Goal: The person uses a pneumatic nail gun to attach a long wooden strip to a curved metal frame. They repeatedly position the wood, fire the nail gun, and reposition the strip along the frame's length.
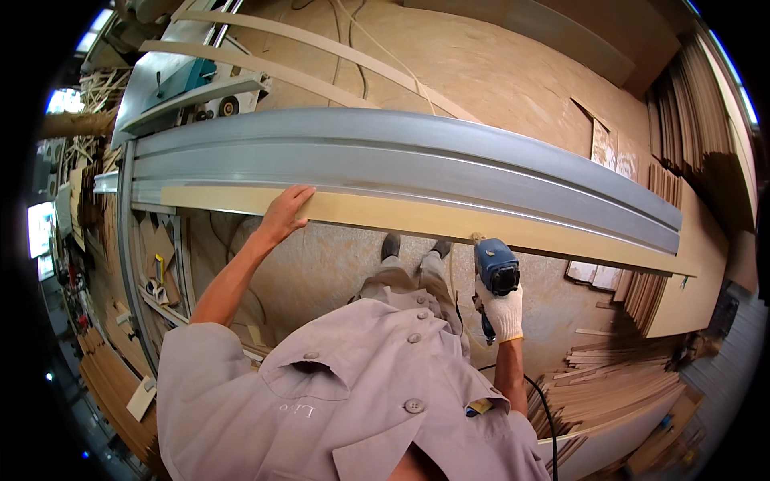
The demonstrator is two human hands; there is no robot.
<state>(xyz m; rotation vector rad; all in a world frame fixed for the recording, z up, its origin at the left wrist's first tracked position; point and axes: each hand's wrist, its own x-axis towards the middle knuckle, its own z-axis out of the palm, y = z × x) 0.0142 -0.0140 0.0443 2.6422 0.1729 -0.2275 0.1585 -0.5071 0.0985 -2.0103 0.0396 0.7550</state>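
A long pale wooden board (385, 213) lies along the near edge of a grey metal sliding table (385, 164). My bare left hand (287, 213) grips the board left of its middle, fingers over its top and thumb at the near side. My right hand (503, 311), in a white knitted glove, is wrapped round a blue and black power tool (497, 266). The tool's front end meets the board's near edge, right of the middle; its exact contact is hidden. A black cord (548, 409) runs beside my right forearm.
Stacked boards (618, 385) and a large pale panel (682, 309) stand at the right. Long strips (321, 40) extend beyond the metal table. Teal machinery (192, 76) is at the far left. My feet (415, 247) are on the floor below the board.
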